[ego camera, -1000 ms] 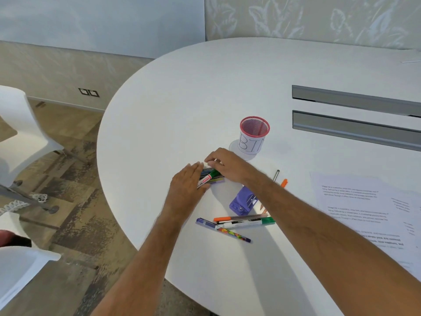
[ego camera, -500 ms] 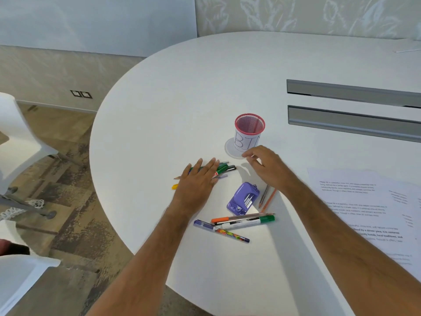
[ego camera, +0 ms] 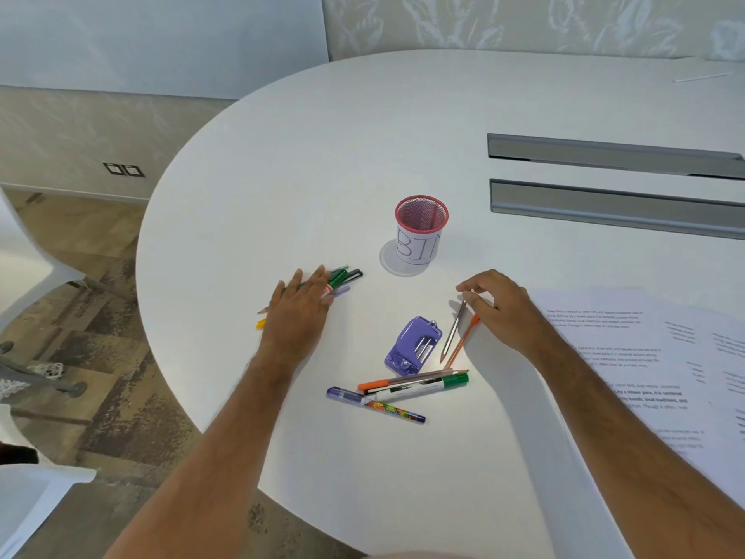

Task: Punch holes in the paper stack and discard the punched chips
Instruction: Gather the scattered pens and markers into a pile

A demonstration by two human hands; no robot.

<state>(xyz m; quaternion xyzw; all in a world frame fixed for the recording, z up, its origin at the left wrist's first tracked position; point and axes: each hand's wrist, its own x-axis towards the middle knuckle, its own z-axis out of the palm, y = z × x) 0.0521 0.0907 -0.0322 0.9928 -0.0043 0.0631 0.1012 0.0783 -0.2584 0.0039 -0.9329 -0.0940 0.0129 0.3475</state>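
Note:
A small purple hole punch (ego camera: pixel 413 346) lies on the round white table (ego camera: pixel 322 155) between my hands. A red mesh cup labelled BIN (ego camera: pixel 421 232) stands behind it. The printed paper stack (ego camera: pixel 645 357) lies at the right, partly under my right forearm. My left hand (ego camera: pixel 300 312) rests flat on a bundle of pens (ego camera: pixel 342 276) left of the punch. My right hand (ego camera: pixel 500 308) hovers with loosely curved fingers over the upper ends of a grey pencil (ego camera: pixel 453 332) and an orange pen (ego camera: pixel 463 340), fingertips at the pencil's tip end.
Several markers and pens (ego camera: pixel 415 387) lie in a loose pile just in front of the punch. Two grey cable slots (ego camera: pixel 604 155) run across the table at the back right. White chairs (ego camera: pixel 24 256) stand on the floor at the left, beyond the table's curved edge.
My right hand left the pen bundle and swung right, past the bin cup, to the pencil and orange pen. My left hand stayed flat on the bundle, which has shifted slightly left.

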